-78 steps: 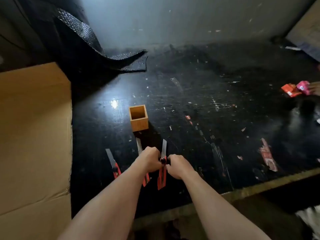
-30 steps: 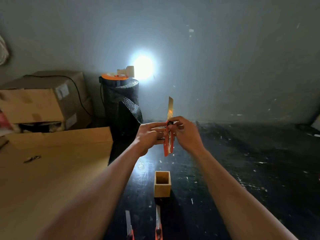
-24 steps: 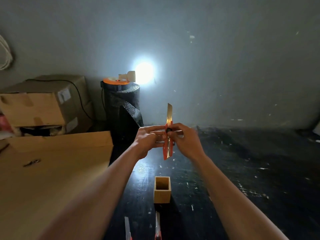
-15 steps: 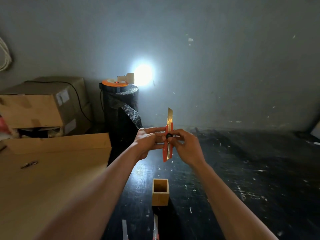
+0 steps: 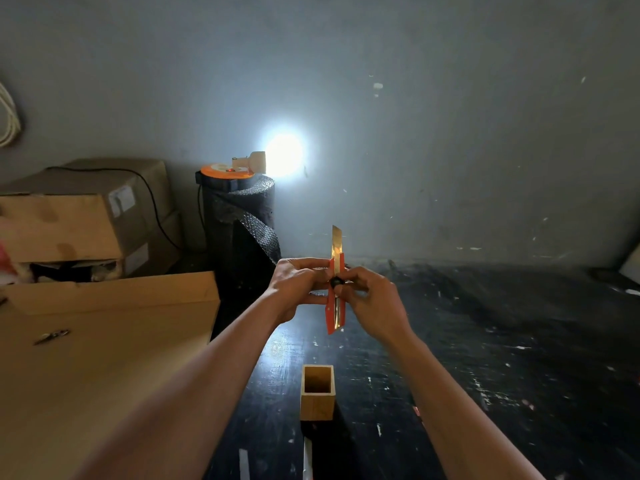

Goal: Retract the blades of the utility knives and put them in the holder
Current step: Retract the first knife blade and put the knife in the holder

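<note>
Both hands grip utility knife above holder, beside cardboard box

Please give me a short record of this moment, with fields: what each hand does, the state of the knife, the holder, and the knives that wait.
left hand: grips the knife body from the left
right hand: fingers at the black slider
utility knife: upright, orange, blade partly out
holder: wooden, square, no knife visible inside
waiting knives: two blades at the bottom edge, extended

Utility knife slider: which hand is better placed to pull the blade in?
Right. The right hand already pinches the black slider, while the left hand steadies the utility knife body; its blade is out.
</note>
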`<action>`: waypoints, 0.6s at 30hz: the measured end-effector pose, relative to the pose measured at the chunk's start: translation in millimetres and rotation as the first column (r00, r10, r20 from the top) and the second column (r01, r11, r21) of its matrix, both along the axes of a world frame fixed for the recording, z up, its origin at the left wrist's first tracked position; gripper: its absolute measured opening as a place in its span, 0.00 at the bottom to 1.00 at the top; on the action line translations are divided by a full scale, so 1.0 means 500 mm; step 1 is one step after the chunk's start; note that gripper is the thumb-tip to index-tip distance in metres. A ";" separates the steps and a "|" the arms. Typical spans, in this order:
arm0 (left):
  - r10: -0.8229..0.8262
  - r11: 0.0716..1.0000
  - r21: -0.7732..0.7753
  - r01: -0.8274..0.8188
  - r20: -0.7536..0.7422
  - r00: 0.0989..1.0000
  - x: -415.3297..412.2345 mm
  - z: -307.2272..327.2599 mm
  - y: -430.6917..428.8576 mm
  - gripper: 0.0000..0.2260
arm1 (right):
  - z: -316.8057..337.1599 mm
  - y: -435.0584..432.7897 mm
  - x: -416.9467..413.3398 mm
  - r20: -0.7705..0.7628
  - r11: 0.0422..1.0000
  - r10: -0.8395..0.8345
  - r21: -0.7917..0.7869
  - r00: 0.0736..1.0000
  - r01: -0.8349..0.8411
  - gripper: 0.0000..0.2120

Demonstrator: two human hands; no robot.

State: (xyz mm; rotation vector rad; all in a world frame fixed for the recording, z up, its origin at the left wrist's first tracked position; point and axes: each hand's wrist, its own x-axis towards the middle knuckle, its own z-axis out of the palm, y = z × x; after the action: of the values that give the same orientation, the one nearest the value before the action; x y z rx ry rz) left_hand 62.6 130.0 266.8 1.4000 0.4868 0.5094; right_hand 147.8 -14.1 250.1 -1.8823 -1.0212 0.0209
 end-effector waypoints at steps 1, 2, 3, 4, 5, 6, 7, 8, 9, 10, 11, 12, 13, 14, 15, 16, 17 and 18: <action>0.009 1.000 0.001 -0.009 -0.002 1.000 0.002 -0.001 0.001 0.09 | -0.002 0.000 -0.002 -0.005 1.000 0.007 -0.010 1.000 -0.008 0.10; 0.019 1.000 -0.002 -0.019 -0.003 1.000 0.002 0.000 0.000 0.09 | -0.005 0.000 -0.004 -0.010 1.000 0.014 -0.020 1.000 -0.015 0.10; 0.032 0.999 -0.002 -0.032 -0.004 0.999 0.003 0.001 0.000 0.09 | -0.009 -0.001 -0.006 -0.014 1.000 0.018 -0.023 1.000 -0.018 0.10; 0.043 0.999 -0.001 -0.043 -0.008 0.999 0.003 0.002 -0.001 0.09 | -0.014 -0.002 -0.010 -0.018 1.000 0.016 -0.021 1.000 -0.016 0.09; 0.053 0.999 0.005 -0.052 -0.013 0.999 0.004 0.001 0.000 0.09 | -0.018 -0.004 -0.013 -0.024 1.000 0.012 -0.015 1.000 -0.012 0.09; 0.059 0.998 0.012 -0.059 -0.015 0.998 0.004 0.002 0.000 0.09 | -0.022 -0.005 -0.017 -0.029 1.000 0.008 -0.010 1.000 -0.008 0.08; 0.068 0.998 0.019 -0.068 -0.014 0.998 0.005 0.001 0.001 0.09 | -0.026 -0.007 -0.021 -0.037 1.000 0.006 -0.004 0.999 -0.006 0.08; 0.079 0.997 0.023 -0.079 -0.011 0.997 0.005 0.002 0.001 0.08 | -0.031 -0.007 -0.023 -0.048 1.000 0.006 -0.001 0.999 -0.006 0.07; 0.092 0.995 0.027 -0.092 -0.008 0.996 0.006 0.002 0.003 0.08 | -0.035 -0.008 -0.026 -0.062 1.000 0.009 -0.001 0.998 -0.009 0.07; 0.102 0.994 0.032 -0.102 -0.005 0.995 0.007 0.003 0.003 0.08 | -0.039 -0.009 -0.029 -0.073 1.000 0.010 -0.007 0.997 -0.011 0.07; 0.109 0.993 0.040 -0.109 -0.004 0.994 0.007 0.004 0.005 0.08 | -0.042 -0.011 -0.032 -0.077 1.000 0.010 -0.014 0.997 -0.011 0.07; 0.111 0.993 0.047 -0.111 -0.002 0.994 0.007 0.005 0.005 0.08 | -0.045 -0.012 -0.035 -0.076 1.000 0.006 -0.023 0.997 -0.008 0.07; 0.112 0.992 0.053 -0.112 -0.002 0.994 0.006 0.005 0.005 0.08 | -0.048 -0.012 -0.037 -0.075 1.000 0.004 -0.030 0.997 -0.006 0.06; 0.111 0.992 0.057 -0.111 -0.002 0.994 0.005 0.005 0.005 0.08 | -0.050 -0.012 -0.040 -0.072 0.999 0.002 -0.035 0.997 -0.004 0.06; 0.108 0.992 0.063 -0.108 -0.002 0.994 0.005 0.003 0.005 0.08 | -0.051 -0.012 -0.042 -0.072 0.999 0.000 -0.037 0.997 -0.003 0.07; 0.104 0.992 0.071 -0.104 -0.001 0.995 0.003 0.002 0.005 0.08 | -0.051 -0.012 -0.044 -0.074 0.999 0.000 -0.037 0.997 -0.002 0.08; 0.100 0.992 0.080 -0.099 -0.001 0.995 0.003 0.002 0.004 0.09 | -0.050 -0.013 -0.045 -0.076 0.999 -0.001 -0.032 0.997 -0.002 0.09; 0.094 0.992 0.085 -0.094 -0.002 0.996 0.002 0.002 0.004 0.09 | -0.049 -0.014 -0.046 -0.073 1.000 -0.002 -0.030 0.997 0.000 0.10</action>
State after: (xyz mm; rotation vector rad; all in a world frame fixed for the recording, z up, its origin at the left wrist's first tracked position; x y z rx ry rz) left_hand 63.4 132.0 267.6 1.4654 0.5433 0.6080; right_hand 124.8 -20.9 225.6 -1.8948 -0.9754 0.1039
